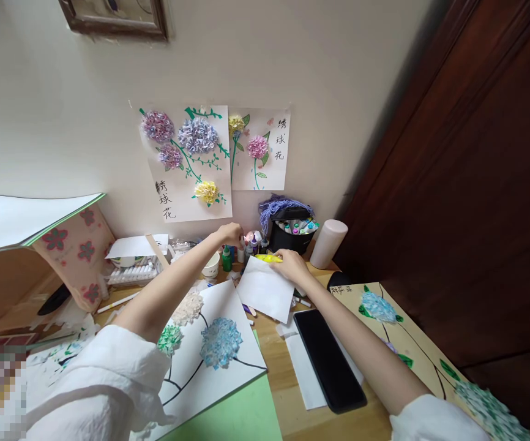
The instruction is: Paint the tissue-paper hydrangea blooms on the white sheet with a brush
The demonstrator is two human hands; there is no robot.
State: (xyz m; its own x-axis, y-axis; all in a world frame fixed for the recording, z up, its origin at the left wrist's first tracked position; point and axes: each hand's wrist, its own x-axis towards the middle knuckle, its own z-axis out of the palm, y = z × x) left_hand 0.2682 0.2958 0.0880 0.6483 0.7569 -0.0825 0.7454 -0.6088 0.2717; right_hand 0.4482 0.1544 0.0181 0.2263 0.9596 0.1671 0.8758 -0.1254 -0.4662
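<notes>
Beneath the wall, the wooden counter (pixel 276 380) gathers small bottles (pixel 227 259) near twelve o'clock, probably for easy reach. At eleven, the left hand (pixel 232 234) bends among them, its grip impossible to tell; at one, the right hand's (pixel 292 267) fingers pinch a yellow tube (pixel 268 258) at a white sheet's (pixel 265 291) far edge. A phone (pixel 329 361) at four and a flower picture (pixel 221 343) at eight leave a narrow wooden strip between

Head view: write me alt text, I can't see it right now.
The left hand is by small bottles at the back of a wooden desk, while the right hand is at a yellow item by a white sheet. Nearer lie a flower picture with blue, green and cream blooms and a black smartphone; two hydrangea pictures hang on the wall.
</notes>
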